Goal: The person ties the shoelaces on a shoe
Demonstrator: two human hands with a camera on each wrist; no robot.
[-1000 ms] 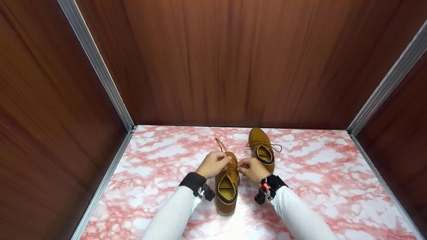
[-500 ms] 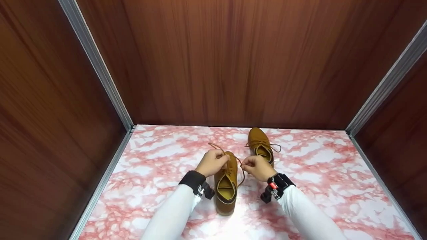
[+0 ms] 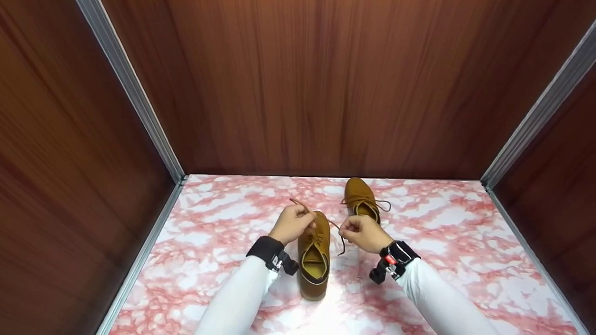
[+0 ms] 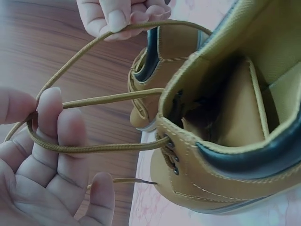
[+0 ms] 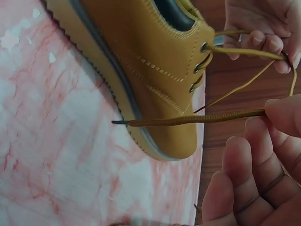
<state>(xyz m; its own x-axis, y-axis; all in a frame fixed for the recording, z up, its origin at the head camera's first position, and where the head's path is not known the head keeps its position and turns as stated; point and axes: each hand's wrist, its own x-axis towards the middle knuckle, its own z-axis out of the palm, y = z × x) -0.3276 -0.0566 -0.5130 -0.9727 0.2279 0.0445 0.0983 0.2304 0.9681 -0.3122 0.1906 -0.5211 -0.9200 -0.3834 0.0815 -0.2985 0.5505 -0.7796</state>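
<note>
A tan lace-up shoe (image 3: 313, 288) stands with its toe pointing away, its collar toward me. Over its toe my left hand (image 3: 291, 224) pinches the laces where they cross, in front of the eyelets; a free lace end sticks out beyond it. To the shoe's right, my right hand (image 3: 365, 233) pinches the other shoelace (image 5: 193, 118) between thumb and index finger, close to its dark-tipped end. That lace runs across from the left fingers. In the left wrist view, two strands (image 4: 110, 98) run from the eyelets to the left hand.
A matching shoe (image 3: 357, 188), with its own laces tied, stands farther back to the right, its heel partly behind my right hand. The pink-and-white marbled surface (image 3: 223, 209) is bounded by brown wood-look panels (image 3: 298, 93) and grey metal corner strips.
My right hand has moved right, away from the shoe, drawing the lace out until its end hangs below the fingers. My left hand keeps its pinch and has shifted slightly left and up.
</note>
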